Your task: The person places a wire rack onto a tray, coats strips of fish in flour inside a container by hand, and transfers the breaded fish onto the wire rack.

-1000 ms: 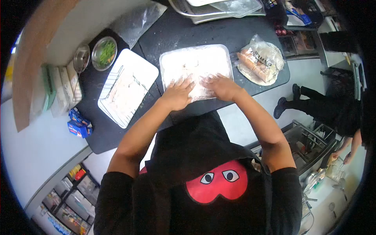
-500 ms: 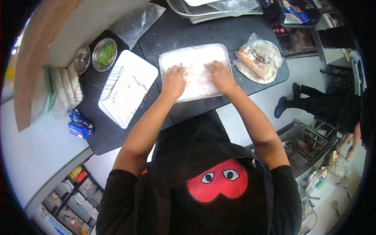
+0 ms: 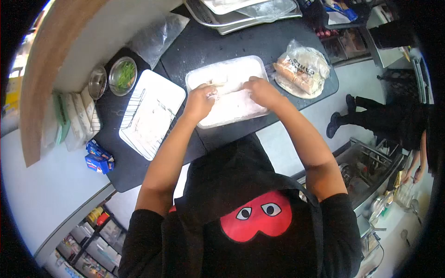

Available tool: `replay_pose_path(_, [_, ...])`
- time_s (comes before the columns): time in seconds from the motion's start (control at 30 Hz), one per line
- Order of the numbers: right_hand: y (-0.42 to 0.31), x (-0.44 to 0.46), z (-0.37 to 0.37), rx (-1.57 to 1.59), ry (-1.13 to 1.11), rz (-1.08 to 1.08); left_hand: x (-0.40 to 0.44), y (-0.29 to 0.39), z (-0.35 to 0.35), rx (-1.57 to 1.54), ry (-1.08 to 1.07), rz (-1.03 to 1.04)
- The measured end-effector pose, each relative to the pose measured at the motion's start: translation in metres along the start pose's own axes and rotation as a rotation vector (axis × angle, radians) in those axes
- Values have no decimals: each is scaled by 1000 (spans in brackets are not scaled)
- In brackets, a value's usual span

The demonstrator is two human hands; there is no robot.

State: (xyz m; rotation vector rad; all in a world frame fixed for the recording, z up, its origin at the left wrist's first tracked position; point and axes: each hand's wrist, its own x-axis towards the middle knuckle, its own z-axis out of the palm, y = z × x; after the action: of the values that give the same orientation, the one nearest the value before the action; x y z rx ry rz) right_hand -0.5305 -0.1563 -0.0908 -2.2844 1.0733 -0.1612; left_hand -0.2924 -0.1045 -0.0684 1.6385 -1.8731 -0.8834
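Note:
A clear rectangular tray (image 3: 265, 69) of white powder, which looks like flour, lies on the dark table in front of me. Above the powder, a long flat piece coated in white (image 3: 228, 87) stretches between my two hands; its kind is hidden by the coating. My left hand (image 3: 200, 102) pinches its left end, fingers curled and dusted white. At the other end, my right hand (image 3: 263, 92) grips it with closed fingers.
Left of the tray sits a white tray (image 3: 155, 109) with a wire rack (image 3: 133, 111), near a metal bowl of green vegetables (image 3: 124, 76). A printed plastic bag (image 3: 303, 69) lies right. Stacked trays (image 3: 241, 21) stand behind. Another person (image 3: 384, 118) stands at the far right.
Both hands have closed on the coated piece and raised its near side from the powder. Earlier, my fingers were pressed down in the tray. The view has shifted slightly.

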Motion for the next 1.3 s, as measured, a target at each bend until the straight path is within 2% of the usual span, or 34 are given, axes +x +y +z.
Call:
replay_pose_path(0.07, [-10, -6, -12, -4, 145, -19, 0, 8, -15, 24, 11, 68])
replay_pose_path(0.1, [-14, -7, -18, -12, 222, -38, -4, 6, -16, 129, 72, 193])
replay_pose_path(0.13, [-12, -6, -15, 97, 184, 97, -6, 4, -18, 140, 45, 245])
replay_pose_path(0.17, [-7, -12, -12, -24, 157, 6, -13, 2, -18, 149, 7, 284])
replay_pose_path(0.23, [-12, -28, -10, -253, 89, -159, -32, -5, -16, 271, -223, 244])
replay_pose_path(0.27, [-17, -35, -14, -314, -86, -54, -39, -7, -13, 327, -344, 228])
replay_pose_path(0.37, [-23, -43, -15, -287, 72, -140, -54, 4, -5, 355, -289, 266])
replay_pose_path(0.4, [-26, -43, -11, -381, 33, -136, -54, 6, -2, 408, -426, 231])
replay_pose_path(0.47, [-26, -39, -5, -583, -35, -123, -54, 13, 1, 490, -431, 156])
replay_pose_path(0.57, [-20, -53, -5, -755, -168, 67, -55, 17, -1, 576, -528, 73])
replay_pose_path(0.63, [-30, -54, -18, -672, -246, 56, -57, 24, -4, 586, -565, 10])
replay_pose_path(0.67, [-30, -48, -18, -627, -235, 50, -59, 21, 0, 549, -473, 48])
replay_pose_path(0.7, [-29, -40, -19, -584, -217, 42, -56, 23, 1, 554, -485, 55])
replay_pose_path(0.73, [-22, -31, -9, -517, -13, -14, -50, 27, 3, 561, -496, 64])
replay_pose_path(0.83, [-12, 5, 15, -382, 40, 48, -36, 26, 17, 571, -541, 113])
replay_pose_path(0.87, [-4, 12, 33, -344, -33, 12, -34, 22, 22, 574, -562, 129])
replay_pose_path(0.97, [-15, 1, 33, -321, -39, -69, -30, 24, 23, 572, -654, 80])
replay_pose_path(1.17, [-10, -8, 22, -310, -141, 11, -35, 16, 23, 594, -593, 97])
replay_pose_path(1.27, [3, -11, 33, -449, 32, 5, -43, 14, 7, 632, -556, 60])
replay_pose_path(1.3, [2, -6, 30, -450, 5, 62, -42, 11, 4, 651, -516, 77])
